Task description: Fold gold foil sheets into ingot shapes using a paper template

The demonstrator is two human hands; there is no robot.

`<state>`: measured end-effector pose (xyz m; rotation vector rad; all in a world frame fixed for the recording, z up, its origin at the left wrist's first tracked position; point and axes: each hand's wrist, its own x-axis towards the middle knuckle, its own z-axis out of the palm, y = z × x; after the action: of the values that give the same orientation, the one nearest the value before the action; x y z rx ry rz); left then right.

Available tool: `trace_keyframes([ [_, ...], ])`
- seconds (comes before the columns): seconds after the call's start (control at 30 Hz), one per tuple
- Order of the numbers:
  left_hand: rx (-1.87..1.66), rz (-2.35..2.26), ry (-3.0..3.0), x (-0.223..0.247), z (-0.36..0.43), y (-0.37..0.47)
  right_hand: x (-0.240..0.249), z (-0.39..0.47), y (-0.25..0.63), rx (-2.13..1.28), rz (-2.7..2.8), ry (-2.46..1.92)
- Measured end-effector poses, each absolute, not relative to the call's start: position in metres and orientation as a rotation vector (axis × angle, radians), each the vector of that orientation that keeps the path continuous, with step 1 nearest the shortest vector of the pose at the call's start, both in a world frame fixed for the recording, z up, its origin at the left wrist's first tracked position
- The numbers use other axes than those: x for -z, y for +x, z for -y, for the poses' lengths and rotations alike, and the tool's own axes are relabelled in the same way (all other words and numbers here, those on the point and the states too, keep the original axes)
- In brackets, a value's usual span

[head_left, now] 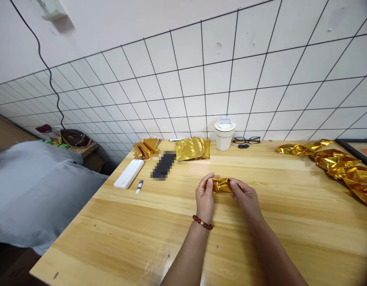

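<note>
Between my two hands, a small folded piece of gold foil (pixel 221 185) is held near the middle of the wooden table (pixel 135 234). My left hand (pixel 205 195), with a beaded bracelet at its wrist, pinches the foil's left end under the thumb. The right end is gripped by my right hand (pixel 244 195), thumb on top. Farther back lies a stack of flat gold foil sheets (pixel 193 149). Folded gold strips (pixel 146 148) rest at the back left corner. Crumpled gold foil pieces (pixel 335 161) stretch along the right side.
A white cup with a lid (pixel 224 134) stands by the tiled wall, beside glasses (pixel 246 140). On the left are a white power bank (pixel 129 173), a small glue stick (pixel 139 187) and a blurred dark object (pixel 164 165). Grey cloth (pixel 43 190) hangs beyond the left edge.
</note>
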<state>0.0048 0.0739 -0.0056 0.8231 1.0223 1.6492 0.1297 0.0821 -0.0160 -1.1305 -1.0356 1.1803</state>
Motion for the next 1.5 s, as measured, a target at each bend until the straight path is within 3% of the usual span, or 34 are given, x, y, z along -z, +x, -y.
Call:
trace_keyframes([
  [0.4,-1.672,-1.079,0.936,0.0032,-0.0725,0.0075,0.0126,-0.0795,0.1272,-1.123,1.018,-1.194],
  [0.73,-1.584,-1.106,0.811,0.0058,-0.0718,0.0107,0.018,-0.0783,0.1294,-0.836,1.336,-1.246],
  [1.1,-1.62,-1.042,0.808,0.0014,-0.0692,0.0103,0.0125,-0.0808,0.1256,-1.1,0.885,-1.162],
  [1.5,-1.573,-1.077,0.979,0.0039,-0.0656,0.0149,0.0132,-0.08,0.1273,-1.08,0.928,-1.179],
])
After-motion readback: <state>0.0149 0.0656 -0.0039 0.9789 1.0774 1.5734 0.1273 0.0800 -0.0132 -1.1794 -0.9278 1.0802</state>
